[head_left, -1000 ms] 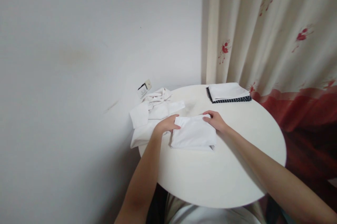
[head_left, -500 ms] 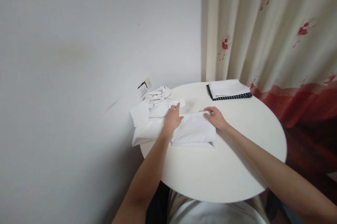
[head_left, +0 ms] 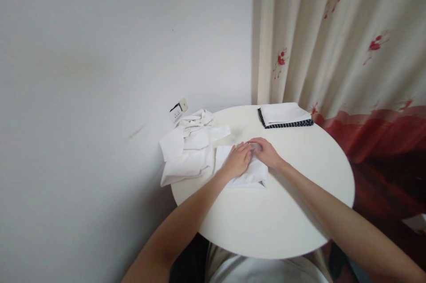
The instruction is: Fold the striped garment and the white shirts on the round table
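A folded white cloth (head_left: 248, 179) lies on the round white table near its middle. Across its upper part rests my left hand (head_left: 238, 160), palm down with the fingers stretched out flat. My right hand (head_left: 267, 153) is at the cloth's far right corner, its fingers curled over the far edge and the thumb on the near side, pinching the fabric. The two hands meet at the fingertips, and a bit of cloth between them is bunched and shaded. Left of the cloth is a loose heap of white fabric (head_left: 196, 141), with one flat strip pointing right.
A folded white cloth (head_left: 282, 113) sits on a dark patterned one (head_left: 289, 124) at the table's (head_left: 309, 176) far right. Close on the left stands a wall with a socket (head_left: 178, 111). A curtain (head_left: 299, 30) with red flowers hangs behind the table.
My left hand has moved right, from the cloth's left edge onto its middle beside my right hand. My right hand has shifted slightly left. The view has turned a little.
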A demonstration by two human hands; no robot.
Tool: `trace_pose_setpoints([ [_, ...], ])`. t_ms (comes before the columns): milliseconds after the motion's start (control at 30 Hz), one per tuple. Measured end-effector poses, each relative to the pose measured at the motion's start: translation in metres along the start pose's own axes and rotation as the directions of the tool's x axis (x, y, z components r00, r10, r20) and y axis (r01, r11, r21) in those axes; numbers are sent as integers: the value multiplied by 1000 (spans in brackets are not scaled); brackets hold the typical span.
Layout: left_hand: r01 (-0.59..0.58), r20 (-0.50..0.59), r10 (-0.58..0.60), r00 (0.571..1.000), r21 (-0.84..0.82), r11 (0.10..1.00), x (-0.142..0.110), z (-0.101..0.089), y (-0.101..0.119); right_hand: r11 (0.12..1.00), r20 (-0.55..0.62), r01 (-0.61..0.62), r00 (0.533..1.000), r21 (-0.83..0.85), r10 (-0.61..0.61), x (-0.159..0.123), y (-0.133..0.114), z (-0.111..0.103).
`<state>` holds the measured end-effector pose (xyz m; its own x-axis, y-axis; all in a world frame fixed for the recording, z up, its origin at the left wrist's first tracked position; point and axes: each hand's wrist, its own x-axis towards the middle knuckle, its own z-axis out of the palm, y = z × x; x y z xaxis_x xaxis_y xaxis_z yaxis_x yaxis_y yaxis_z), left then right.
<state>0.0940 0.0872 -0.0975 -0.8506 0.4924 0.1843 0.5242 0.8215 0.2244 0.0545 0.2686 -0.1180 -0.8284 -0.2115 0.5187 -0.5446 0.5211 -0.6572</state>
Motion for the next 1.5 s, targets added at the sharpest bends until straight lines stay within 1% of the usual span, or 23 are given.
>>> trace_pose_setpoints([
  [100, -63, 53, 63, 997, -5, 998, 0, 1, 4, 999, 9, -30, 1000, 21, 30, 1, 2, 1],
  [167, -64, 62, 63, 996, 18, 998, 0, 2, 1, 999, 29, -40, 999, 35, 39, 1, 3, 1],
  [233, -12, 34, 9, 999, 67, 998, 0, 1, -8, 998, 46, -46, 998, 39, 45, 0, 4, 0],
  [300, 98, 7, -100, 995, 129, 987, 2, -1, -23, 998, 55, -55, 997, 37, 53, 0, 5, -1],
  [367, 188, 5, -191, 981, 169, 968, 5, -3, -39, 997, 65, -65, 996, 34, 63, -1, 6, -2],
  [400, 210, 8, -215, 977, 177, 962, 6, -3, -45, 997, 71, -70, 995, 35, 67, 0, 7, -2],
  [467, 214, 9, -219, 976, 178, 960, 8, -4, -51, 997, 63, -74, 995, 28, 72, 2, 6, -4],
  [567, 210, -16, -211, 977, 180, 961, 8, -4, -48, 999, -8, -36, 999, -10, 36, 3, -6, -11],
  [633, 182, -39, -178, 983, 176, 967, 7, -5, -41, 999, -47, 31, 998, -21, -32, -2, -25, -20],
  [667, 156, -51, -150, 987, 168, 973, 7, -4, -38, 997, -44, 76, 996, -17, -77, -7, -37, -26],
  [733, 83, -53, -76, 996, 134, 988, 7, -3, -32, 986, 15, 169, 985, -8, -169, -26, -63, -37],
  [800, 17, -18, -16, 1000, 87, 996, 7, -1, -29, 968, 141, 249, 960, -37, -242, -51, -86, -44],
  [867, -20, 41, 17, 999, 52, 998, 6, 2, -27, 954, 245, 281, 937, -104, -249, -73, -100, -46],
  [933, -31, 72, 27, 997, 46, 998, 6, 5, -27, 947, 288, 253, 938, -197, -191, -88, -103, -42],
  [1033, -27, 66, 23, 998, 65, 998, 5, 6, -26, 932, 273, 190, 956, -309, -104, -91, -95, -29],
  [1167, -20, 74, 14, 997, 85, 996, 6, 6, -25, 914, 294, 208, 950, -348, -104, -88, -80, -19],
  [1300, 9, 64, -14, 998, 83, 997, 8, 7, -23, 901, 357, 238, 929, -363, -101, -103, -72, -22],
  [1400, 18, 53, -22, 998, 74, 997, 8, 7, -22, 897, 366, 224, 927, -381, -76, -113, -77, -29],
  [1467, 22, 47, -25, 999, 67, 998, 8, 7, -22, 910, 371, 197, 927, -365, -52, -107, -84, -36],
  [1500, 22, 46, -25, 999, 63, 998, 8, 7, -22, 922, 363, 168, 931, -348, -33, -100, -88, -40],
])
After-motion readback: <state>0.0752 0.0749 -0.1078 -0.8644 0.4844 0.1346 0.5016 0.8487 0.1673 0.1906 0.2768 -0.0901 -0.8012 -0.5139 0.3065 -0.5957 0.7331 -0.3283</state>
